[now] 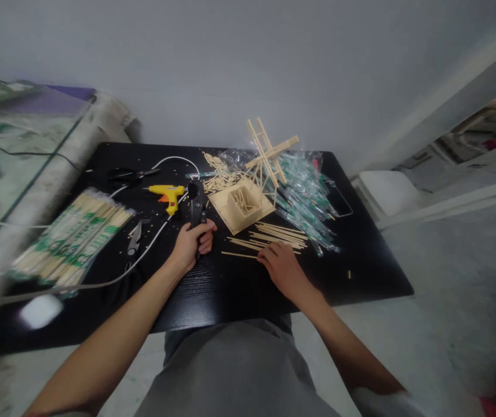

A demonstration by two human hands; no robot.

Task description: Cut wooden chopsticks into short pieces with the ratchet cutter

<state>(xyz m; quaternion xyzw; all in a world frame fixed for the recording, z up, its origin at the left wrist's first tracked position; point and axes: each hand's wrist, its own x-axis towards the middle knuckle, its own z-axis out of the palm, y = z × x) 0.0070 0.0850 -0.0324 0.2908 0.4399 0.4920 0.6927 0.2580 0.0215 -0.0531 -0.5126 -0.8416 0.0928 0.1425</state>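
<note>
Two bare hands are observed over the black table (230,298), both forearms being extended forward from the near edge. By the left hand (192,240), a black cutter (197,204) is held upright in a closed grip, the fingers being wrapped around its handles. The right hand (283,267) is laid palm down, its fingers bent and drawn together at the near side of the loose sticks (280,234); whether a stick is pinched cannot be told.

The cutter is located left of the wooden model (243,209); its head is pointed toward the wall, its long axis being directed away from the body. The sticks are laid in front of the model, their long axes mostly running left to right. The nozzle of the yellow glue gun (166,193) is pointed left.

Green print is noted on the wrapped bundle (74,234) at left and the wrapped pile (306,200) at right; neither can be read.
</note>
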